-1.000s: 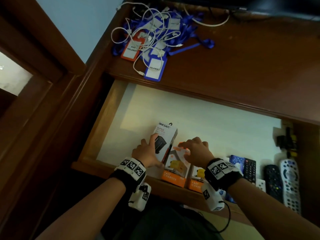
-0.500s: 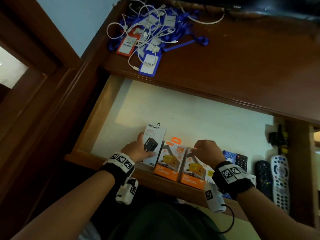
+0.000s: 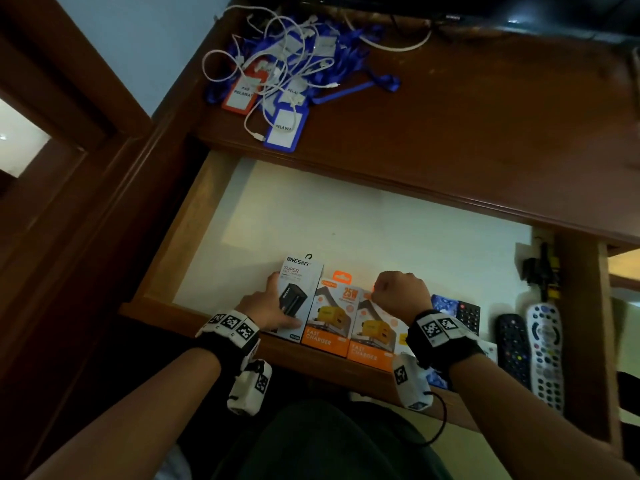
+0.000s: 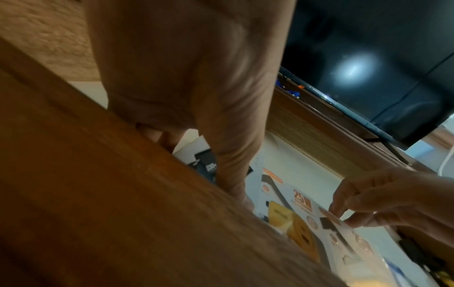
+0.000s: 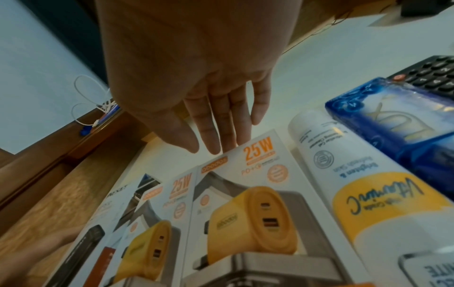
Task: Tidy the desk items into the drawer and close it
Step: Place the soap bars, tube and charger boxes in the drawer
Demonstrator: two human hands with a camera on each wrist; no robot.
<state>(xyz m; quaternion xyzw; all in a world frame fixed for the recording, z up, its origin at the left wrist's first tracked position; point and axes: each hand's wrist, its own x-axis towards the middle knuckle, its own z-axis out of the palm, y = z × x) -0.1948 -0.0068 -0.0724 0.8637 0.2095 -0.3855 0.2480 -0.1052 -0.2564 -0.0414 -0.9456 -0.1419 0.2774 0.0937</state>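
Left hand (image 3: 266, 308) laid on white-and-black ONESAM charger box (image 3: 300, 289), thumb across its front, fingers at its left edge. Right hand (image 3: 401, 289) relaxed, straight fingertips (image 5: 228, 143) touching top edge of right orange-and-white 25W charger box (image 3: 375, 332); gripping nothing. Twin orange-and-white box (image 3: 329, 317) wedged between those two. All three lined along front wall of open wooden drawer (image 3: 194, 216). Tangled blue lanyards with badge holders and white cables (image 3: 277, 67) left on brown wooden surface (image 3: 485, 126). Grey remote controls (image 3: 545, 351) at drawer's right.
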